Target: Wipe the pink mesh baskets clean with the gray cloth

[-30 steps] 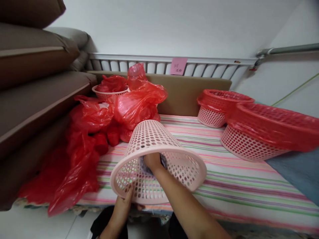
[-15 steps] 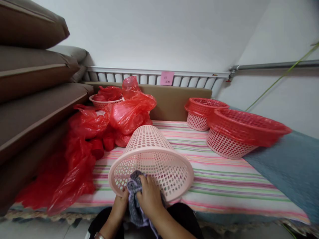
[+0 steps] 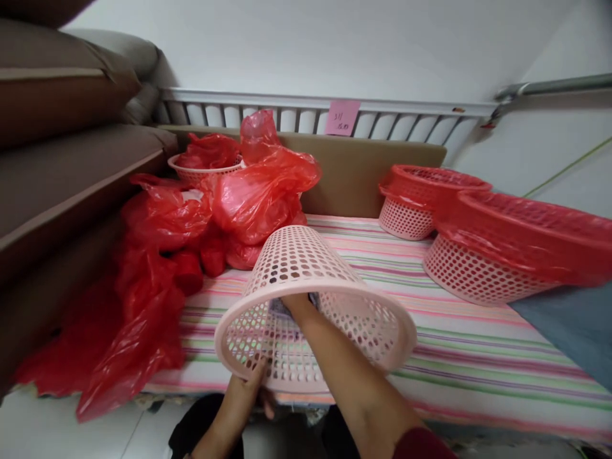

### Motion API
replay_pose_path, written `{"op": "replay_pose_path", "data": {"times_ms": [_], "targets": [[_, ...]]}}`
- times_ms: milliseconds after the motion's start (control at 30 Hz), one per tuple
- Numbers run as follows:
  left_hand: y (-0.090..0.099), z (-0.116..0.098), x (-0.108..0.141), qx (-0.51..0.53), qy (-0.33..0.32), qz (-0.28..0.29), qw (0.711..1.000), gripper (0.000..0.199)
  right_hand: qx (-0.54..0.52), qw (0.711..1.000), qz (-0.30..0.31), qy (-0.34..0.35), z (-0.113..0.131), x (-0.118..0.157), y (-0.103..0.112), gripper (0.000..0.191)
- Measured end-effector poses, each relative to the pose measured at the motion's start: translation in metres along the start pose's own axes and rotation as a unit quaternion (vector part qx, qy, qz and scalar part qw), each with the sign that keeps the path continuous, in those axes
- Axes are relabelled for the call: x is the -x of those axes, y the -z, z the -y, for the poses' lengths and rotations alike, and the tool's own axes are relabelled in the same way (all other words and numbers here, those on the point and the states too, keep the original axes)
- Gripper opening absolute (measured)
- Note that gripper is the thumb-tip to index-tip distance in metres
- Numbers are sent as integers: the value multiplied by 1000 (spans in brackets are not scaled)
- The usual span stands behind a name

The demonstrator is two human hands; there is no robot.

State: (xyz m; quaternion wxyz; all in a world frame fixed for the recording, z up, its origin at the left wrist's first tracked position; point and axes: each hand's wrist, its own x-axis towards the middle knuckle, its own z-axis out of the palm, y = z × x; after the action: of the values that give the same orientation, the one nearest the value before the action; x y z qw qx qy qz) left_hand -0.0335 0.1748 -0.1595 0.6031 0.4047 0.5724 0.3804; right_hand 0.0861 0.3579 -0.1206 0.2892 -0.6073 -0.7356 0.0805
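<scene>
A pale pink perforated basket lies on its side on the striped cloth, its mouth facing me. My left hand grips the lower left of its rim, thumb inside and fingers below. My right hand reaches inside the basket, mostly hidden behind the upper rim, with the forearm crossing the opening. Against the inner wall, a grey-purple cloth shows around that hand, held there; the fingertips are out of sight.
Red plastic bags are heaped at the left, beside stacked brown cushions. Two red-lined baskets stand at the right on the striped cloth. A pink note is on the white radiator behind.
My right hand has gone deeper into the basket with the cloth. My left hand has left the cloth and taken the rim. The view has shifted, and the basket's mouth appears larger.
</scene>
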Motion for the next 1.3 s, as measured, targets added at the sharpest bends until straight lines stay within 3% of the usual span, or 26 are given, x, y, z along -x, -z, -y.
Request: {"op": "replay_pose_path", "data": {"times_ms": [133, 233, 333, 467, 567, 633, 900, 1100, 1200, 1300], "targets": [[-3, 1, 0, 10, 18, 3, 1000, 65, 16, 1000, -7, 5, -4, -11, -1, 48], [-3, 4, 0, 29, 27, -13, 999, 66, 46, 999, 22, 18, -2, 6, 6, 49], [-2, 5, 0, 43, 20, -45, 998, 61, 83, 994, 70, 19, 6, 45, 15, 40], [-2, 3, -4, 55, -65, -125, 988, 54, 110, 989, 89, 35, 20, 117, 29, 26], [-3, -2, -3, 63, -111, -127, 984, 56, 127, 984, 109, 56, 26, 156, 39, 27], [-3, -7, 1, 67, -123, -114, 984, 55, 133, 982, 121, 59, 28, 168, 45, 27], [17, -23, 32, 70, -119, -158, 978, 52, 151, 974, 151, 73, 34, 175, 58, 28], [10, -14, 27, 59, -100, -128, 985, 56, 124, 983, 125, 53, 33, 181, 49, 32], [6, -10, 21, 64, -93, -121, 986, 56, 128, 986, 98, 36, 35, 162, 35, 30], [8, -7, 19, 66, -70, -118, 988, 54, 136, 985, 98, 30, 34, 123, 23, 26]]}}
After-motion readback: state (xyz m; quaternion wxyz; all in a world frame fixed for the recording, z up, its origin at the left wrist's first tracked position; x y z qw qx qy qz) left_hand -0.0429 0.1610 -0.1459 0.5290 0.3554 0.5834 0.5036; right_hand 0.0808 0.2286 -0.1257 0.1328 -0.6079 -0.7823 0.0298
